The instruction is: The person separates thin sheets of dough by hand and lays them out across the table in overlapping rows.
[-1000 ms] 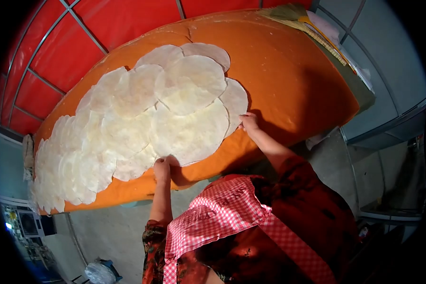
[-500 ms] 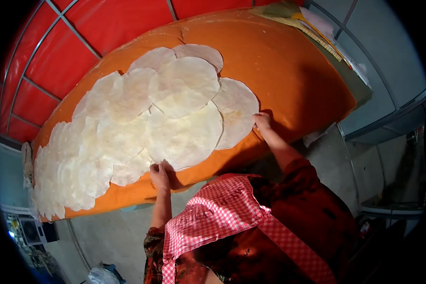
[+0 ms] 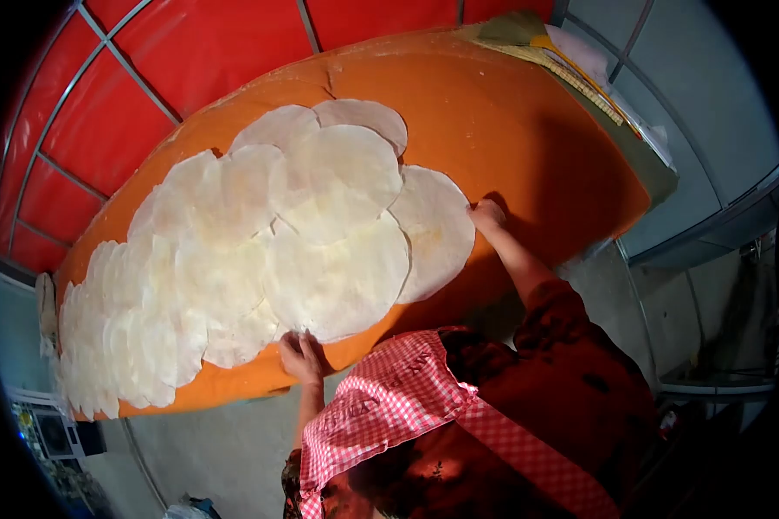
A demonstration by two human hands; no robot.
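Observation:
Many thin, round, pale flatbread sheets (image 3: pixel 221 246) overlap in a broad layer on an orange cloth (image 3: pixel 528 112). My right hand (image 3: pixel 487 214) is closed at the right edge of the outermost flatbread (image 3: pixel 437 229), with fingertips gripping its rim. That sheet lies partly under its neighbours. My left hand (image 3: pixel 301 356) is at the lower edge of a front flatbread (image 3: pixel 342 281), its fingers bent and closed on the border. Both sheets lie flat on the cloth.
Red panels with grey bars (image 3: pixel 208 52) stand behind the cloth-covered surface. At the far right corner lie a yellow-handled stick (image 3: pixel 571 65) and folded woven material. A checked apron (image 3: pixel 381 398) hangs from my body near the front edge.
The camera view has tilted slightly, so the sheets appear lower. My hands stay at the same edges; my right hand sits a little higher along its sheet's rim.

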